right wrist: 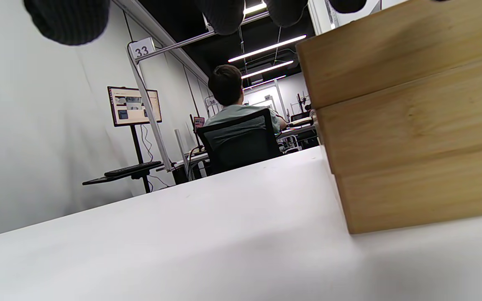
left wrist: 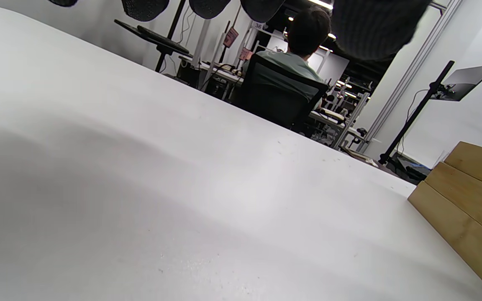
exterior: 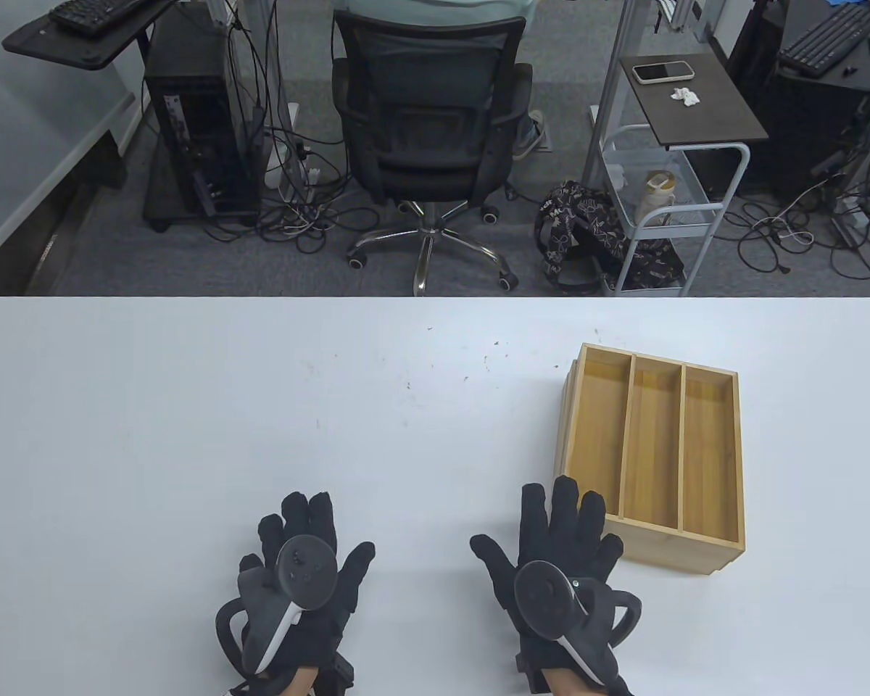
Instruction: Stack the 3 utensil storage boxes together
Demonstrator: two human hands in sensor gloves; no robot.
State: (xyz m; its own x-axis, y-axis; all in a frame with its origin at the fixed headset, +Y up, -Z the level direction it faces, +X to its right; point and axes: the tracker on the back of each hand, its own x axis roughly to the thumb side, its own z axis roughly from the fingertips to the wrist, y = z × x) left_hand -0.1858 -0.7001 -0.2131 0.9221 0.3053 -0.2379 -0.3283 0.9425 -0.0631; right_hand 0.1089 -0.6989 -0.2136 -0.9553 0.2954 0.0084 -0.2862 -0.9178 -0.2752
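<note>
Three wooden utensil storage boxes stand stacked as one pile [exterior: 652,449] on the right of the white table [exterior: 261,406]; the top box shows three long compartments. The pile's three layers show in the right wrist view [right wrist: 416,125] and in the left wrist view [left wrist: 471,200]. My left hand [exterior: 312,544] lies flat and open on the table near the front edge, holding nothing. My right hand [exterior: 558,522] lies flat and open just left of the pile's near corner, fingers spread; whether its fingertips [exterior: 609,547] touch the pile I cannot tell.
Beyond the table's far edge stand a black office chair [exterior: 428,138] with a person seated, a white cart [exterior: 667,217], a computer tower [exterior: 196,123] and cables on the floor.
</note>
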